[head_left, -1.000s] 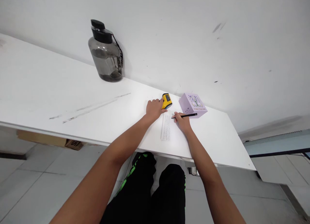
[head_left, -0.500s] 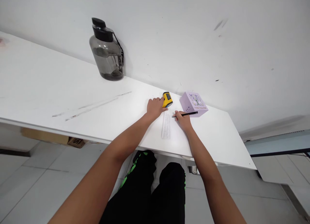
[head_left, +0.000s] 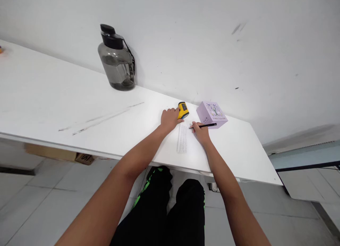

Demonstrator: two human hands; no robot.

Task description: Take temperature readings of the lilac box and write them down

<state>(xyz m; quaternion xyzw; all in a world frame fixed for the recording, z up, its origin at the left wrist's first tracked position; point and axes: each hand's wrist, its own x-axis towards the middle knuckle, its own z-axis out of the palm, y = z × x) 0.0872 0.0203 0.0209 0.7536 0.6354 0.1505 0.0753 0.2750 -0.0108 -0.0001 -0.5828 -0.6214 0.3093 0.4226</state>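
On the white table, my left hand is closed around the lower left part of a small yellow device with a dark label; its exact kind I cannot make out. A narrow strip of paper covered in small rows of writing lies flat just below that hand. My right hand pinches a black pen, whose tip points left, close to the paper's upper right edge. Whether the tip touches the paper I cannot tell. Behind the pen, a lilac box with a tree print stands near the wall.
A large grey see-through water bottle with a black lid stands at the back left, by the wall. Dark streaks mark the white table. Under its front edge, a cardboard box shows at the left. My legs are below the table.
The view has shifted slightly. Both hands stay in nearly the same place, with the yellow device and the pen still held.
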